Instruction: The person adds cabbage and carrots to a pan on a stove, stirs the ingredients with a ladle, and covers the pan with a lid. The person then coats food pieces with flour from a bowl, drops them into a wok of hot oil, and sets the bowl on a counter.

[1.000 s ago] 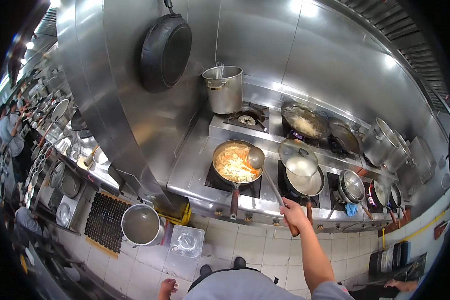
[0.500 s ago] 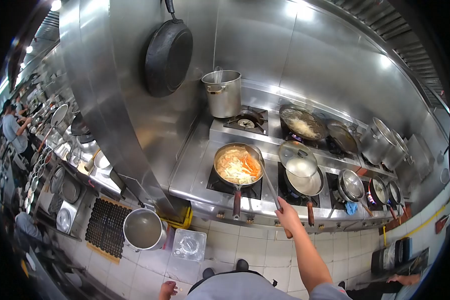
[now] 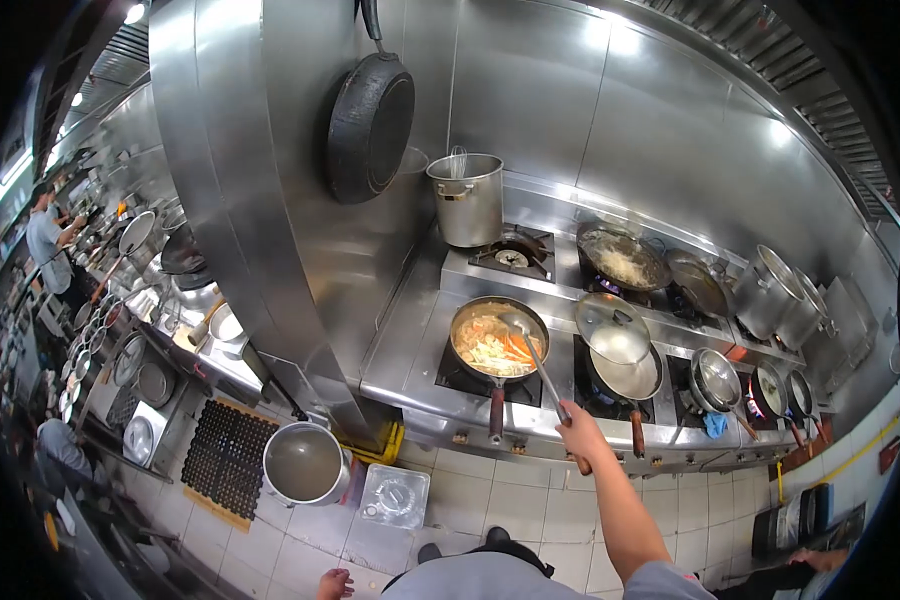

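My right hand is closed round the long handle of a ladle, whose wooden end sticks out below my fist. The ladle's round metal head rests on the food in a frying pan, near its upper right side. Pale strips and orange shreds lie in an orange-brown sauce. The pan's wooden handle points toward me over the stove's front edge. Low in the view, away from the stove, my left hand hangs with loosely bent fingers and holds nothing that I can see.
Beside the pan stands another pan with a glass lid tilted over it. A wok of bubbling liquid and a tall pot stand behind. On the floor are a large pot and a clear-lidded container. Other people are at left and lower right.
The ladle's head has moved from the pan's right rim onto the food. My right hand keeps its hold on the handle. The whole view has shifted slightly.
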Tool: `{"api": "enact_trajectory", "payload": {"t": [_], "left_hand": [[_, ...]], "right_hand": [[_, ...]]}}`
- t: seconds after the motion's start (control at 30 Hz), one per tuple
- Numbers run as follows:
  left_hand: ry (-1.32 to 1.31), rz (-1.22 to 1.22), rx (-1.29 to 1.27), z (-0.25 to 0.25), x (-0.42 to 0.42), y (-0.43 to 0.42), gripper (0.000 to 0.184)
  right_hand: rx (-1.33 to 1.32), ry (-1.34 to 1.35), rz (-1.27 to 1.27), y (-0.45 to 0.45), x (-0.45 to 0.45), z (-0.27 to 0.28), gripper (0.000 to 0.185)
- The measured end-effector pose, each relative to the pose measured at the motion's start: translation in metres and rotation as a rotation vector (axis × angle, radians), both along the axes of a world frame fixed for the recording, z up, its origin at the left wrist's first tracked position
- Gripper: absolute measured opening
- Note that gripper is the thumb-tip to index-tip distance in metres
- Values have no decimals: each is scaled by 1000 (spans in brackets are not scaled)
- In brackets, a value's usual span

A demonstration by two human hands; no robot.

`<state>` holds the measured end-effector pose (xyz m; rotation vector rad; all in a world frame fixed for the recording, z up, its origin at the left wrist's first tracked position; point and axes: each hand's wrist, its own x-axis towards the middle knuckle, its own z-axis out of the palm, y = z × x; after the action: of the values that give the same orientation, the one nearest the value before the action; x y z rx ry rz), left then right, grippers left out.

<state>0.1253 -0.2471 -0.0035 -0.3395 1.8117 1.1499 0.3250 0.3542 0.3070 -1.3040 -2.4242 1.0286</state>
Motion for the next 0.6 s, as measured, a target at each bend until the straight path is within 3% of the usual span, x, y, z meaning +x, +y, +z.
{"api": "enact_trajectory", "payload": {"t": [0.1,0.2,0.33,0.43,0.6], "left_hand": [[-53,-108,-55,-12,10,-14,24],[20,-22,-96,-5,16,-15,23],[8,97,-62,-2,25,-8,23],[3,102,-35,-9,34,-10,23],[-31,-1,-35,-29,41,-1,24]], "right_hand": [[258,84,-15,14,-38,-29,57],[206,62,23,15,-60,-45,59],[193,-5,259,16,-18,-7,61],[2,15,183,15,10,21,61],[153,68,98,23,-15,-17,61]]}}
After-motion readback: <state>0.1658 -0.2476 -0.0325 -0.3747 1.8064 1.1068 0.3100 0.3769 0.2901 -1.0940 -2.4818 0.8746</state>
